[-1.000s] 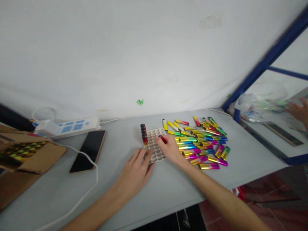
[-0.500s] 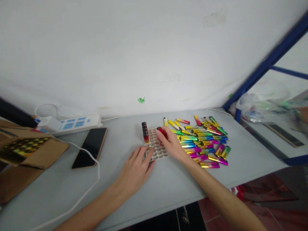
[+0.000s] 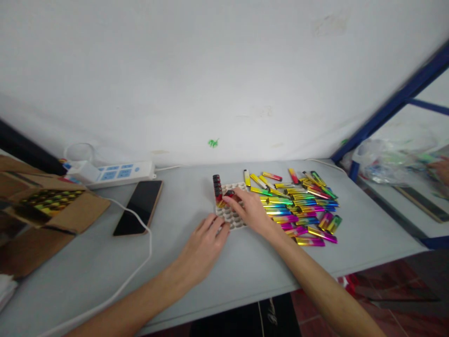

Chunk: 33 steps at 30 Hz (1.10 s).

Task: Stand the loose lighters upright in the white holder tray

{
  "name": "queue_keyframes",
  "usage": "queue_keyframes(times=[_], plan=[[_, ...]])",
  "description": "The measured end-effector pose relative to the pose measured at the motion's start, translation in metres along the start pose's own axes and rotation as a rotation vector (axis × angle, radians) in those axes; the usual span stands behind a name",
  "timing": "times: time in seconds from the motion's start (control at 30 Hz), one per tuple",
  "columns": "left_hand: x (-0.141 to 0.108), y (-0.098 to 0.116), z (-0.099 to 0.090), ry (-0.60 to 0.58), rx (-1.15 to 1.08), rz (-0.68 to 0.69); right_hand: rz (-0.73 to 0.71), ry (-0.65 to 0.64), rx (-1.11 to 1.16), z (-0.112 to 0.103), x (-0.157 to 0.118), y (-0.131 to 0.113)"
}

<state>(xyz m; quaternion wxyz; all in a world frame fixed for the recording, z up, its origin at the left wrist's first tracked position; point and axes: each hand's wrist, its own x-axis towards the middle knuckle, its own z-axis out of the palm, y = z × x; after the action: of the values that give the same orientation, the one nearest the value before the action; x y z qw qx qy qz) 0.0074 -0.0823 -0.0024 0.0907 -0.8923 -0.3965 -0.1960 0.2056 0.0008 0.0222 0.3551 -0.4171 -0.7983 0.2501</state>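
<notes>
A pale tray [image 3: 233,219] with rows of round holes lies on the table before me. Along its left side a row of red lighters [image 3: 218,191] with black tops stands upright. My right hand [image 3: 248,208] reaches over the tray from the right, closed in a pinch around a red lighter [image 3: 229,193] with a black top, tilted beside the standing row. The lower end of that lighter is hard to see. My left hand [image 3: 206,241] grips the tray's near left corner, fingers bent over the edge. To the right lies a loose pile of shiny coloured lighters [image 3: 298,206].
At the left are an open cardboard box [image 3: 84,215] with yellow-topped items inside, a black phone [image 3: 138,208] and a power strip [image 3: 122,174]. A white cable [image 3: 150,243] curves across the table. A blue frame [image 3: 380,119] and plastic bags [image 3: 379,159] are at the right.
My right hand has brought the red lighter left and slightly down, close to the upright row. My left hand stays at the tray corner. The view has shifted slightly.
</notes>
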Motion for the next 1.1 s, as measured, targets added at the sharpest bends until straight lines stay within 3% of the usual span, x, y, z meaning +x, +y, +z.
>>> queue_keyframes(times=[0.17,0.33,0.5,0.63,0.77,0.93,1.1], plan=[[0.0,0.0,-0.001,-0.02,0.004,-0.01,-0.096,-0.117,-0.165,0.005,0.0,0.004],[0.001,-0.002,-0.003,-0.02,-0.026,-0.016,-0.134,-0.148,-0.376,0.014,0.003,-0.003],[0.0,-0.006,0.002,0.03,-0.025,-0.009,-0.119,-0.21,-0.386,0.01,0.001,-0.008],[0.0,-0.009,0.003,0.041,-0.024,0.0,-0.087,-0.095,-0.259,-0.021,0.002,0.011],[0.001,-0.009,0.002,0.05,-0.021,0.007,0.115,0.155,-0.36,-0.075,0.013,0.058],[-0.001,-0.011,0.008,0.062,-0.048,-0.002,0.352,0.083,-0.598,-0.122,0.024,0.11],[-0.001,-0.01,0.011,0.062,-0.067,-0.017,0.397,0.015,-0.593,-0.127,0.024,0.122]])
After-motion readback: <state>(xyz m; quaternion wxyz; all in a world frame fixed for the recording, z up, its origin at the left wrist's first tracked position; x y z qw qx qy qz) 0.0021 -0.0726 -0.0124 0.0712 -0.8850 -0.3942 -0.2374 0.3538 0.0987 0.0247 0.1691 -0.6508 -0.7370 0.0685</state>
